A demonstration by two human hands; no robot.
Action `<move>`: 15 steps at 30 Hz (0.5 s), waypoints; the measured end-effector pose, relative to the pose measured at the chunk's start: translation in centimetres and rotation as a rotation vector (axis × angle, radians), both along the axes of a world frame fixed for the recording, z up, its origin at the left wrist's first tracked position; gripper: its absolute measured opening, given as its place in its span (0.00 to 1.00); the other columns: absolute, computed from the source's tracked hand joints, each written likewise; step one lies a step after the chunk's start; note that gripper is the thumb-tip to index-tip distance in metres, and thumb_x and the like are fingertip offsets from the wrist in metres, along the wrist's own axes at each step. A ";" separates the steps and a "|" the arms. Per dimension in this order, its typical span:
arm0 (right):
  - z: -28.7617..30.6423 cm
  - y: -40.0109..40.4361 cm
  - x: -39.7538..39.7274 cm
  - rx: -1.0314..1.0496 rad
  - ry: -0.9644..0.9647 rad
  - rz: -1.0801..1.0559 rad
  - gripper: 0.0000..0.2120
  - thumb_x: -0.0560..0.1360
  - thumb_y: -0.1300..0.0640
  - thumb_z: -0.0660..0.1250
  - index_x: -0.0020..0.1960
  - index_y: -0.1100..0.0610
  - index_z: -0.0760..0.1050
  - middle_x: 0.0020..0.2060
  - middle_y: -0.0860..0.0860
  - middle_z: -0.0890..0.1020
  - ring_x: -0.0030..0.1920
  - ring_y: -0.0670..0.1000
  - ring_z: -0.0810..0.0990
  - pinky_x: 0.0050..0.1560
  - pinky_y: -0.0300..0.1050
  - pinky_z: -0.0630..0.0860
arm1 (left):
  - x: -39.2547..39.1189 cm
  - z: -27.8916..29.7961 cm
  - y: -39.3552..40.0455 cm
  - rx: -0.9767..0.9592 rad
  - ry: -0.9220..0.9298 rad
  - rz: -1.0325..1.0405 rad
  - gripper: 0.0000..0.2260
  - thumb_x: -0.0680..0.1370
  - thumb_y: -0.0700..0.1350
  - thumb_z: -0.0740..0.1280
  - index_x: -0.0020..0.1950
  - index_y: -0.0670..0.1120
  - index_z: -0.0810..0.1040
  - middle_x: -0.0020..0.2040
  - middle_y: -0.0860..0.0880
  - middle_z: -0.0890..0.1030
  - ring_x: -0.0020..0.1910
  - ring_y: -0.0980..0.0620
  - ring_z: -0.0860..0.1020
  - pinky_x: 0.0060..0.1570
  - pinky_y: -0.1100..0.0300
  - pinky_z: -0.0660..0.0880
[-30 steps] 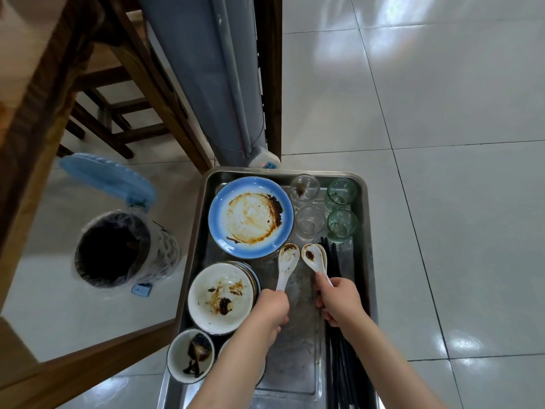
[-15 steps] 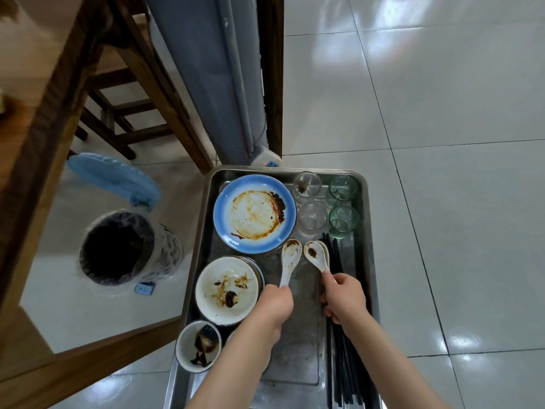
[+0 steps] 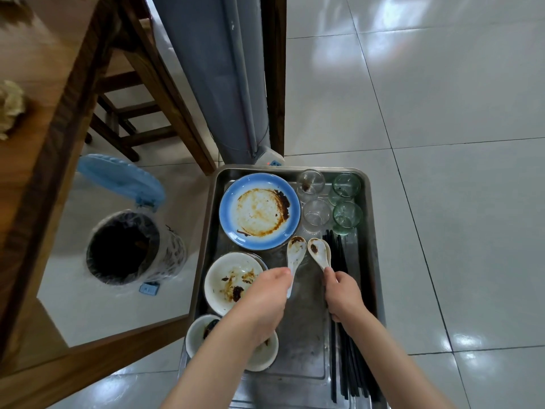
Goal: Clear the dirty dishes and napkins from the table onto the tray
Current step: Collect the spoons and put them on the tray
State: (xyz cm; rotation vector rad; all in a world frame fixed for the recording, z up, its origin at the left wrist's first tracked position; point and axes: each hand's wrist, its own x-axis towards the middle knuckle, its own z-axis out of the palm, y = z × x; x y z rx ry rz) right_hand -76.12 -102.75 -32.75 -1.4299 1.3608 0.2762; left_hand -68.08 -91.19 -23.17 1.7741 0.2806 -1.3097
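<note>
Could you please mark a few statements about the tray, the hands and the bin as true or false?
1. Each hand holds a white spoon. True: the left hand grips one spoon, and the right hand pinches the handle of a stack of spoons.
2. The blue plate is clean. False: it is smeared with brown sauce.
3. Four glasses stand at the far right corner of the tray. True: two clear glasses, two green glasses.
4. The bin has its lid shut. False: the blue lid is flipped open.
5. The black chopsticks lie on the floor. False: they lie along the tray's right side.
</note>
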 end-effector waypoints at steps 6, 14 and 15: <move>0.0 0.8 0.4 -0.094 0.039 0.089 0.19 0.81 0.46 0.50 0.46 0.60 0.71 0.37 0.52 0.75 0.39 0.52 0.75 0.39 0.46 0.71 | 1.3 1.8 1.1 -0.243 0.103 0.082 0.15 0.84 0.44 0.52 0.66 0.46 0.72 0.68 0.50 0.73 0.69 0.50 0.69 0.65 0.57 0.65; 0.1 1.4 0.8 0.036 0.063 -0.018 0.15 0.81 0.53 0.49 0.51 0.61 0.71 0.37 0.54 0.73 0.34 0.52 0.70 0.31 0.42 0.63 | 2.7 2.6 1.8 -0.272 0.079 0.248 0.13 0.83 0.43 0.52 0.57 0.47 0.76 0.61 0.48 0.78 0.64 0.48 0.74 0.64 0.54 0.67; 0.1 1.4 0.8 0.053 0.058 -0.039 0.15 0.81 0.53 0.50 0.49 0.61 0.71 0.35 0.54 0.73 0.31 0.51 0.70 0.29 0.41 0.62 | 2.8 2.7 1.9 -0.271 0.072 0.256 0.13 0.83 0.43 0.52 0.56 0.47 0.76 0.61 0.49 0.78 0.63 0.48 0.74 0.63 0.54 0.67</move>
